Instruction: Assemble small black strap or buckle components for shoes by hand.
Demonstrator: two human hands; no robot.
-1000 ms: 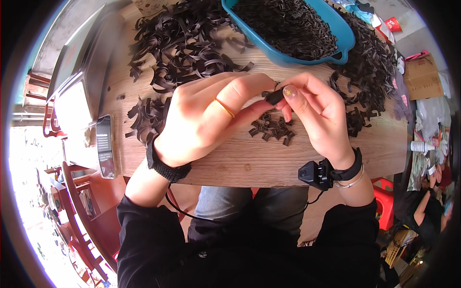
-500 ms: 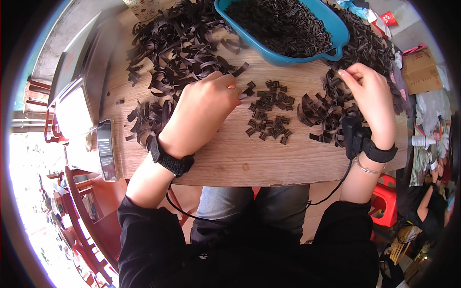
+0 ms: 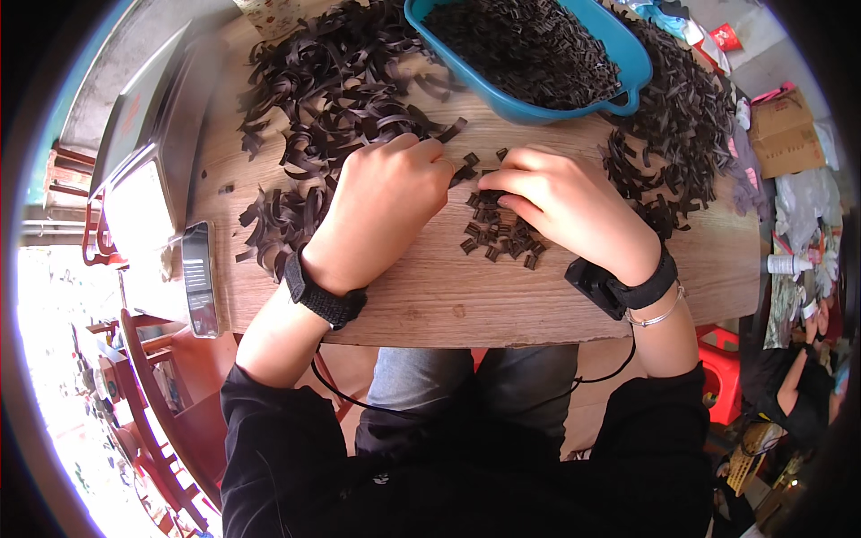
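My left hand rests over the table's middle, its fingers curled closed; whatever they hold is hidden beneath. My right hand reaches in from the right over a small heap of dark buckles. Its thumb and index finger come together at the heap's upper part, and what lies between them cannot be made out. A couple of loose buckles lie just beside the left fingertips. Beyond and left of my left hand spreads a tangled pile of dark brown strips.
A blue basin full of dark buckles stands at the back. Right of it lies a large heap of dark strap pieces. A phone-like flat device is at the table's left edge, and a red stool stands beyond the right edge.
My right hand has moved left from the strap pieces to the buckle heap. The small cluster of straps under it has shifted away up and right. My left hand has barely moved.
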